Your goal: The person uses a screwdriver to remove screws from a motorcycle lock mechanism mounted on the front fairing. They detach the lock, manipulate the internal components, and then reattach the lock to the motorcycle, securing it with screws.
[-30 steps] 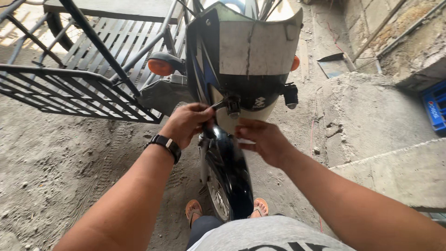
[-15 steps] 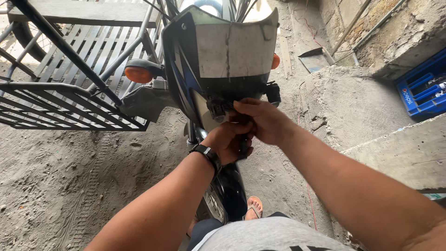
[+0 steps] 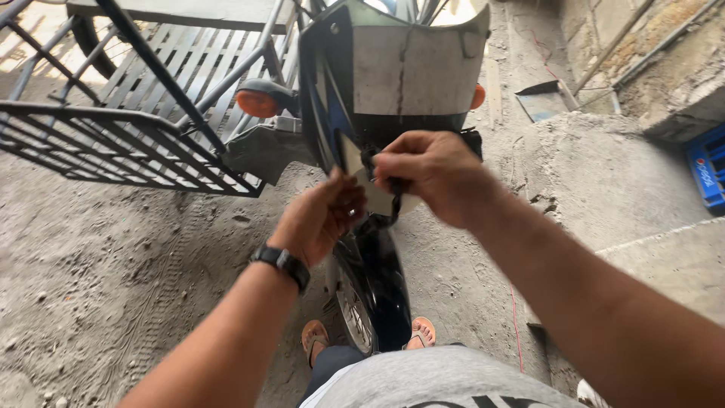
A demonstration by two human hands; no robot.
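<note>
Black cable (image 3: 385, 202) hangs under the motorcycle's front cowl (image 3: 411, 72), just above the black front fender (image 3: 381, 279). Right hand (image 3: 427, 174) pinched shut on it; left hand (image 3: 321, 215) just beside, fingers curled, grip unclear. Orange turn signal (image 3: 258, 102) left of cowl. Grey sidecar grating (image 3: 128, 143) farther left. Blue crate (image 3: 706, 166) at far right on the concrete ledge (image 3: 604, 174).

a blue plastic crate (image 3: 708, 165) stood at the right edge, under a rough concrete ledge, bearing a small round red, white and blue label (image 3: 704, 172) (partly cut off by the frame). no screens or signs showed.
</note>
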